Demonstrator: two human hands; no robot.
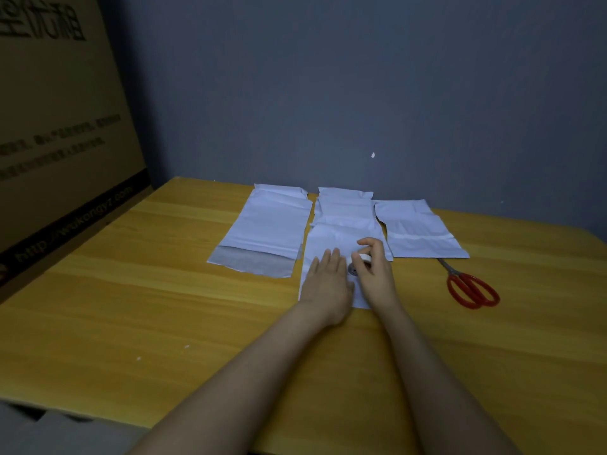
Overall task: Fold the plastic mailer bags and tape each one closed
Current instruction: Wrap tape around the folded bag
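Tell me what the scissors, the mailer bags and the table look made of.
Scissors: glossy red handles, probably plastic; grey blades, probably metal. Mailer bags: thin white film, creased, likely plastic. Table: yellow wood grain, smooth; wood or laminate.

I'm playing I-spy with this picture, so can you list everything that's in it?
table: one, yellow wood, fills the lower picture
mailer bags: three in a row, white, far middle of the table; the middle bag may be two overlapping
scissors: one pair, red handles, on the table right of the bags
tape roll: one, small, whitish, over the middle bag
cardboard box: one, brown with print, at the left
wall: one, grey-blue, behind the table
left hand: one, flat on the middle bag
right hand: one, its grip pinches the tape roll
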